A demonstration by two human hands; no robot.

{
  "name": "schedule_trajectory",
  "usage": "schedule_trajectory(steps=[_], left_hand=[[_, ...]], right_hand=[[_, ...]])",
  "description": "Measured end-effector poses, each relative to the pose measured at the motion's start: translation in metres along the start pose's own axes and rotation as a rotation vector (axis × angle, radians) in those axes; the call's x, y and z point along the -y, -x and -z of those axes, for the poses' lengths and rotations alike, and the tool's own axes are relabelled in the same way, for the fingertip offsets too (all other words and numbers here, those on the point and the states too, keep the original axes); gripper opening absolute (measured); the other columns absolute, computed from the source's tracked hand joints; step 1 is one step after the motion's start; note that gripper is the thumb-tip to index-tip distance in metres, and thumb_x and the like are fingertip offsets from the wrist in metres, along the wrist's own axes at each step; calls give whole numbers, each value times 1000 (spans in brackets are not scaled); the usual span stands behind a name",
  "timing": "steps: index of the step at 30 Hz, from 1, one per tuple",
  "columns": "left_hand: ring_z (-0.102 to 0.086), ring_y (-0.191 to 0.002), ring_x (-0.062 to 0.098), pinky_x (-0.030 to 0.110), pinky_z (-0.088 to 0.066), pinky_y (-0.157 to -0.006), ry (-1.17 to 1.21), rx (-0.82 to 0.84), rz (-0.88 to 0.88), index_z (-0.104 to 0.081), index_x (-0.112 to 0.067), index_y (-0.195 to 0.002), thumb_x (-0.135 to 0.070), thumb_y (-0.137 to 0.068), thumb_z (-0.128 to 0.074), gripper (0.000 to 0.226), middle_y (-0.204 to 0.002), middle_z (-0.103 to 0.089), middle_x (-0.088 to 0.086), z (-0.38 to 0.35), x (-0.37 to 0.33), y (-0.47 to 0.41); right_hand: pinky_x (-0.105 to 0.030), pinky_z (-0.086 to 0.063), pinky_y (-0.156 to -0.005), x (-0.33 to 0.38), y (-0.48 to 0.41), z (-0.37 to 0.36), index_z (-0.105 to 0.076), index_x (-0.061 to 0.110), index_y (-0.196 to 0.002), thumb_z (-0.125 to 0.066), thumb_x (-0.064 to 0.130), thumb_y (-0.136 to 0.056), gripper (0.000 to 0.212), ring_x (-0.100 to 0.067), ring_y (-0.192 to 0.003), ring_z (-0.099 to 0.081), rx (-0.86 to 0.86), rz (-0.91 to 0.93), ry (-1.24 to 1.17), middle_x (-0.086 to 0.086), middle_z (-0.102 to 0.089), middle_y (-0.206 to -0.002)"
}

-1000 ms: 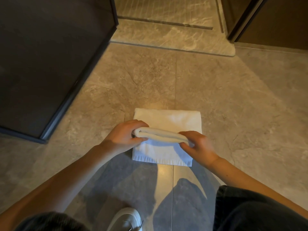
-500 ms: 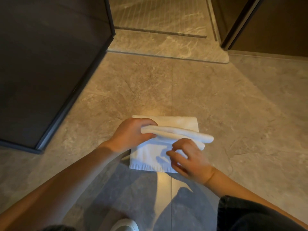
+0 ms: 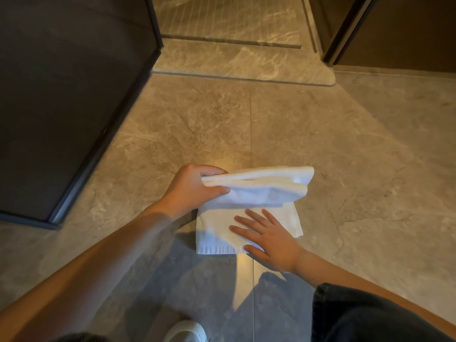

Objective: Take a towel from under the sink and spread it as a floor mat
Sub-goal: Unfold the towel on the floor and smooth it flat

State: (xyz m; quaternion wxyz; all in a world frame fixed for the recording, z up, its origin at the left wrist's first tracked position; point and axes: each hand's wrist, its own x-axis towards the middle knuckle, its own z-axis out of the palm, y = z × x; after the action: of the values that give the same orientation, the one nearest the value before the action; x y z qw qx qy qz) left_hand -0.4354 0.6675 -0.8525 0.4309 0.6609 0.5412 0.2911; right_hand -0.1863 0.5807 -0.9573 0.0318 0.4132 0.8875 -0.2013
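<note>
A white towel point(image 3: 259, 191), still partly folded, lies on the grey marble floor in front of me. My left hand point(image 3: 192, 191) grips the left end of the upper folded layers and holds them lifted off the bottom layer. My right hand point(image 3: 266, 238) lies flat with fingers spread on the bottom layer, pressing it to the floor near its front right corner. The towel's front hem lies on the floor left of that hand.
A dark cabinet point(image 3: 69, 102) stands at the left with its corner close to my left arm. A raised marble threshold point(image 3: 237, 65) crosses the far floor, beside a dark door frame point(image 3: 345, 33). My white shoe point(image 3: 185, 332) and dark trouser knee point(image 3: 365, 317) are below.
My right hand let go of the folded edge and came down flat on the lower layer. My left hand lifted the upper layers up and away from me.
</note>
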Motion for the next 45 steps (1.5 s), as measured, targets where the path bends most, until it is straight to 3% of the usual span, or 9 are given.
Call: schedule_trajectory(steps=[5, 8, 13, 22, 29, 32, 36, 41, 45], left_hand=[[-64, -81, -9, 13, -46, -72, 55, -4, -9, -71, -51, -86, -32, -65, -76, 29, -87, -72, -28, -3, -4, 0], [-62, -76, -7, 16, -44, -67, 69, -1, -9, -75, -45, -83, -25, -69, -77, 24, -84, -74, -19, -6, -4, -2], [-55, -68, 0, 22, -39, -62, 92, 19, -13, -77, -28, -84, -22, -72, -74, 15, -74, -72, -2, -9, -1, -4], [-65, -83, 4, 21, -46, -73, 44, -95, -56, -72, -50, -82, -17, -71, -83, 36, -90, -73, -4, -3, 10, -22], [-57, -74, -4, 11, -40, -68, -24, -205, -64, -72, -31, -90, -14, -67, -87, 33, -83, -57, -9, 5, 21, -64], [-58, -75, -9, 7, -41, -68, 8, -292, -48, -72, -28, -97, -15, -67, -88, 36, -83, -58, -13, 16, 26, -82], [-58, -80, 0, 3, -40, -67, 47, -413, 34, -76, -15, -99, -17, -69, -87, 32, -88, -61, -10, 28, 43, -95], [-59, -81, 13, 1, -37, -58, -10, -499, 223, -76, -9, -100, -17, -70, -85, 32, -92, -64, 2, 27, 81, -93], [-59, -88, 20, 18, -45, -73, -138, -514, 305, -76, -13, -98, -23, -73, -82, 28, -97, -66, 5, 28, 112, -89]], right_hand=[[-50, -12, -119, -6, 17, 1, -30, 44, -147, -34, 53, -100, 48, -21, -147, -18, -63, 2, 27, 11, -32, -155], [-60, -30, -111, 19, 11, -4, -46, 27, -140, -40, 61, -91, 60, -35, -141, -31, -203, -298, -24, -6, -42, -149], [-52, 4, -119, 45, -15, -18, 10, 10, -153, -12, 86, -78, 109, -39, -147, 10, -147, -670, -52, -17, 11, -161], [-54, 13, -116, 41, -14, -25, 14, 9, -151, -8, 90, -75, 113, -38, -142, 29, -20, -672, 0, -19, 24, -157], [-48, 24, -113, 37, -16, -23, 32, 17, -144, -4, 96, -64, 118, -30, -133, 46, 22, -709, -37, -8, 45, -147], [-45, 23, -113, 27, -12, -16, 24, 18, -147, -15, 96, -63, 122, -31, -137, 39, 1, -688, -68, -7, 38, -151], [-41, 22, -112, 5, -1, -2, 13, 21, -151, -22, 96, -63, 121, -27, -143, 27, 14, -617, -10, -6, 25, -157], [-40, 18, -117, -30, 11, 13, 31, 32, -141, -16, 100, -61, 115, -18, -140, 36, 102, -469, 20, 6, 39, -150], [-34, 26, -113, -39, 12, 17, 27, 35, -143, -24, 99, -62, 116, -13, -139, 38, 109, -405, 22, 11, 39, -151]])
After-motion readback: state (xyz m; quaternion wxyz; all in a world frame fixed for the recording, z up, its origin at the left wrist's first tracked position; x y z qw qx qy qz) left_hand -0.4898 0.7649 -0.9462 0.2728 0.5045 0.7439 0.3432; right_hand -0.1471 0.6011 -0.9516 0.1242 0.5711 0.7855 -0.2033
